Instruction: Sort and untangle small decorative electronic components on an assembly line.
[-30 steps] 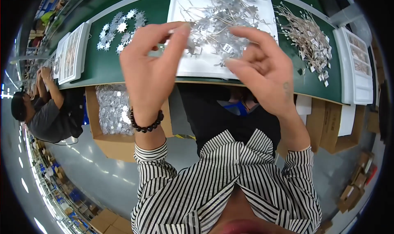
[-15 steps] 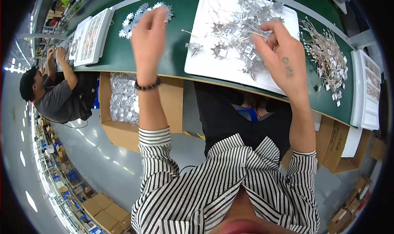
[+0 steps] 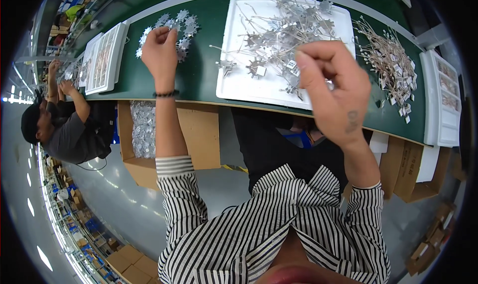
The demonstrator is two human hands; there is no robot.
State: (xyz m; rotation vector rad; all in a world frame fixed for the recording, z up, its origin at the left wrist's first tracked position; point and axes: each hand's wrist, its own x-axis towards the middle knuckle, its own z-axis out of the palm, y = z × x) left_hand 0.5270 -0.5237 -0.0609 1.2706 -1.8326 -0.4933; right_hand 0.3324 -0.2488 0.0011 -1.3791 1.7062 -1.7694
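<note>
My left hand (image 3: 160, 49) reaches far left across the green table (image 3: 199, 80). Its curled fingers rest on a cluster of silver star-shaped metal parts (image 3: 185, 29); whether it grips one is hidden by the back of the hand. My right hand (image 3: 332, 87) is raised above the near right side of a white tray (image 3: 239, 82), fingers bunched against the thumb, with nothing clearly between them. The tray holds a tangle of wired star-shaped metal parts (image 3: 286, 27).
A heap of small wired pieces with tags (image 3: 391, 65) lies right of the tray, then a white compartment tray (image 3: 440, 102). More white trays (image 3: 102, 60) sit at the left. A cardboard box of metal parts (image 3: 143, 129) stands under the table. A seated co-worker (image 3: 59, 134) works at the left.
Both hands were together above the tray. My left hand has swung out left to the star-shaped parts, and my right hand has stayed over the tray's right side.
</note>
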